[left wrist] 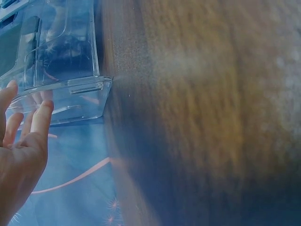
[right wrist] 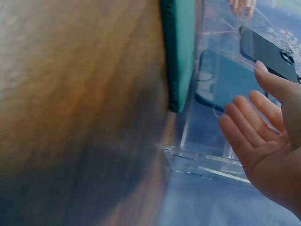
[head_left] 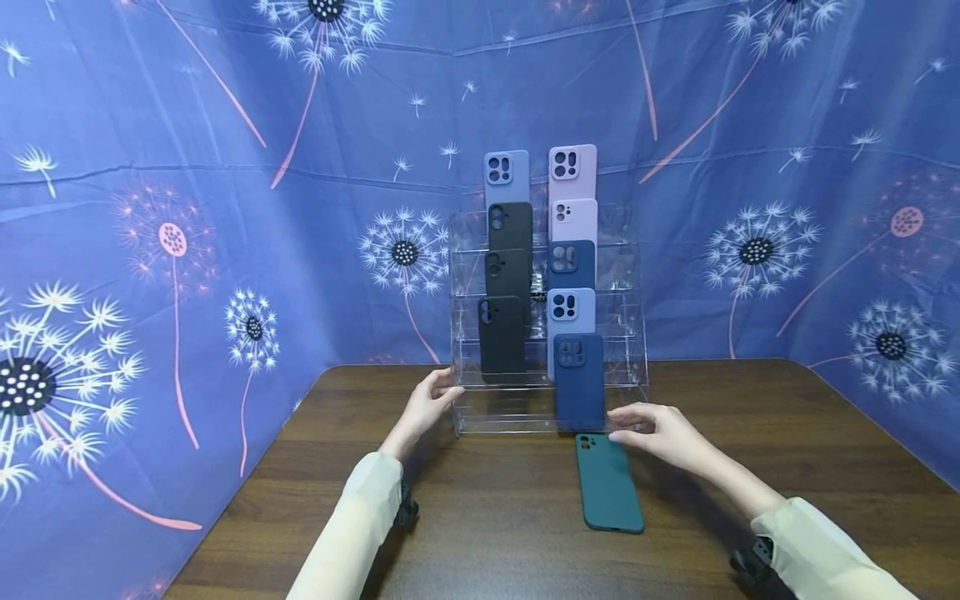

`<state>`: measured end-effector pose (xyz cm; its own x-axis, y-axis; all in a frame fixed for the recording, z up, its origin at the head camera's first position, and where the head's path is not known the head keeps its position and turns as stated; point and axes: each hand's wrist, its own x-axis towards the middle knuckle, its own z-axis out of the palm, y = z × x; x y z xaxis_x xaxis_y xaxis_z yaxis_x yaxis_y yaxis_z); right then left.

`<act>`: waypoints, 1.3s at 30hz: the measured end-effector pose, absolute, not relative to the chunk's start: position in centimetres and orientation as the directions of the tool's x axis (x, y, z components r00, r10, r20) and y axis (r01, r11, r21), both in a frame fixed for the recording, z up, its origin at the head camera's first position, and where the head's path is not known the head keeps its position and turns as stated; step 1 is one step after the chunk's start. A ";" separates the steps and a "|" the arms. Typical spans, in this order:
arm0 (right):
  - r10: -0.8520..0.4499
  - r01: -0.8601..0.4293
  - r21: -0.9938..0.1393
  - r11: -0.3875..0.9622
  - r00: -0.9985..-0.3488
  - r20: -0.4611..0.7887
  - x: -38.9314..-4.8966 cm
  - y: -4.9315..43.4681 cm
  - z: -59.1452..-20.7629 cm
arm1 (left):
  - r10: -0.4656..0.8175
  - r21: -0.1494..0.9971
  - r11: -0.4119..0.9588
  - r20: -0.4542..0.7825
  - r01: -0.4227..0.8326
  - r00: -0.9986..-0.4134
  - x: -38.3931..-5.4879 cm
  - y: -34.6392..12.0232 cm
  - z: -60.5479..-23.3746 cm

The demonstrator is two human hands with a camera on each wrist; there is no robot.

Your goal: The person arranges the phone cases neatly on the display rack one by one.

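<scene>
A clear tiered display stand (head_left: 506, 422) holds two columns of phone cases on the wooden table. My left hand (head_left: 430, 406) is at the stand's lower left side; in the left wrist view its loosely bent fingers (left wrist: 43, 117) lie by the clear edge, and exact contact is hard to tell. My right hand (head_left: 667, 431) is beside the navy phone case (head_left: 579, 383) in the lowest occupied tier on the right. Its fingers (right wrist: 242, 125) are extended, with nothing held. A green phone case (head_left: 611, 483) lies flat on the table before the stand, just below the right fingertips.
Black phone cases (head_left: 502, 337) and a light blue one (head_left: 508, 179) fill the left column. Pink, blue and lilac cases (head_left: 573, 175) stand above the navy one. A blue dandelion-print curtain (head_left: 405, 125) surrounds the wooden table (head_left: 487, 517) at the back and sides.
</scene>
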<state>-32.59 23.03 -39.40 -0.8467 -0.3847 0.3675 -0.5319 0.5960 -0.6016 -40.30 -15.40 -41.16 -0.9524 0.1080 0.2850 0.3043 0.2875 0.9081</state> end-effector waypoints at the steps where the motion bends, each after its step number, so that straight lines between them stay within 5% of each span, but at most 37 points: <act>1: -0.402 -0.526 -0.600 0.603 -0.850 0.341 -32.6 23.1 -39.6 | 0.109 0.909 0.286 0.284 0.303 -0.953 -40.3 -15.4 -41.2; 20: -0.579 -0.478 -0.624 0.618 -0.814 0.051 -32.2 23.5 -40.5 | 0.114 0.917 0.268 0.274 0.295 -0.955 -40.5 -15.3 -41.2; 31: -0.417 -0.369 -0.656 0.659 -0.905 0.090 -32.0 22.5 -41.5 | 0.107 0.914 0.284 0.269 0.289 -0.957 -40.4 -15.4 -41.3; 39: -0.411 -0.355 -0.635 0.686 -0.909 0.064 -31.8 22.5 -41.7 | 0.119 0.918 0.276 0.260 0.284 -0.958 -40.4 -15.5 -41.3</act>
